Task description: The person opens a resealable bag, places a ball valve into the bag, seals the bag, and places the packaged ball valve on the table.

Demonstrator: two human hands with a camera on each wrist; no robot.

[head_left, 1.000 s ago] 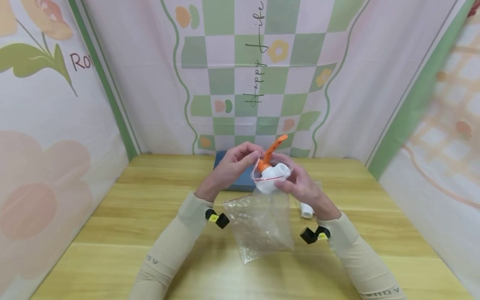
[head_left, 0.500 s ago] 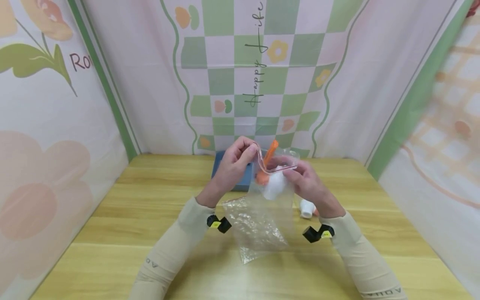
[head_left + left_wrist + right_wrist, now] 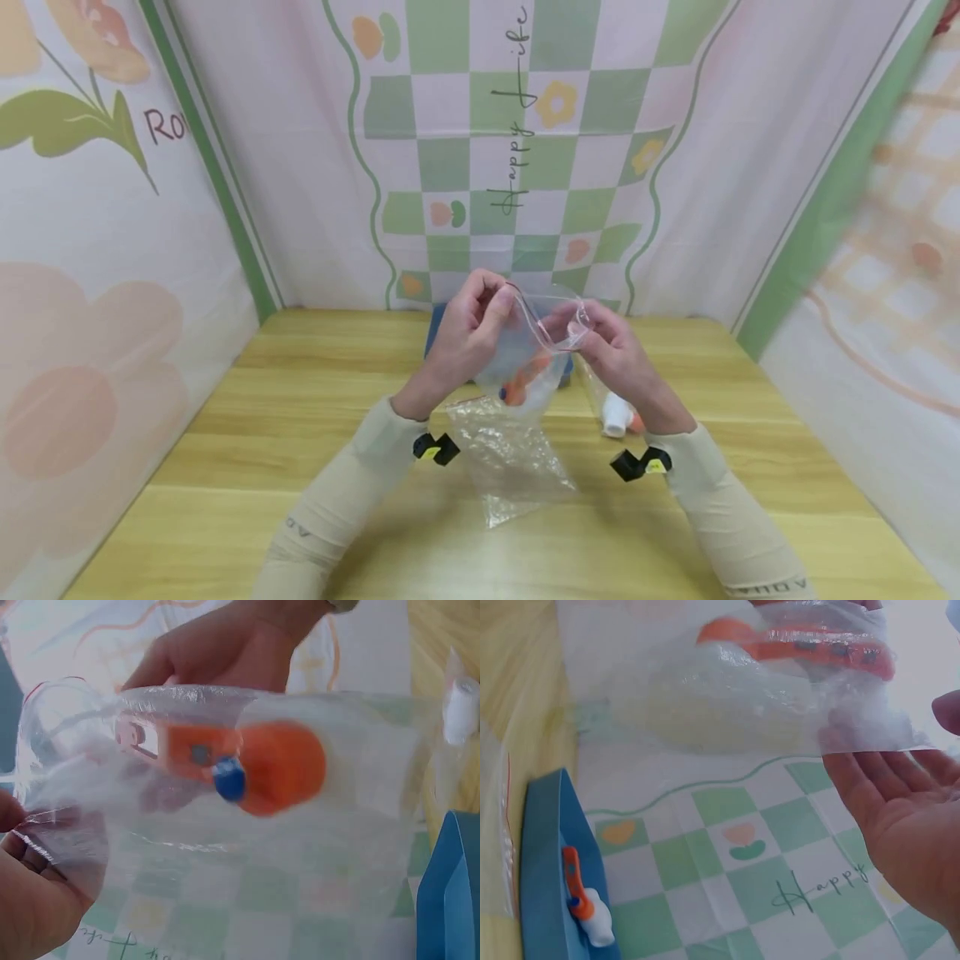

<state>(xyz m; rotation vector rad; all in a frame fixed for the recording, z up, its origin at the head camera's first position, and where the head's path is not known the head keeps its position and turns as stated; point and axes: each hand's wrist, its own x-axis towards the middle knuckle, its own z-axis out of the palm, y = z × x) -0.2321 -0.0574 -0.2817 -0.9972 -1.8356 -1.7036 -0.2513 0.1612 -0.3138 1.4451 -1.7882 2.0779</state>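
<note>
Thumb and fingers of the left hand (image 3: 465, 337) are pinching one rim of a zip bag (image 3: 497, 354); the right hand (image 3: 621, 354) is gripping the opposite rim; matching the red-lined edges before pressing would probably be serving best; above the tabletop (image 3: 225, 467), the orange piece (image 3: 527, 379) is resting inside, its blue knob (image 3: 229, 778) showing through hazy plastic.

Glossy, clear plastic at mid-frame
The bag you hold (image 3: 247, 851) is thin, shiny film around a smooth orange plastic part (image 3: 285, 766); lower centre, a crinkled bag (image 3: 510, 454) glints on smooth wood-grain tabletop (image 3: 262, 433). Matt cloth (image 3: 495, 162) hangs at top.
</note>
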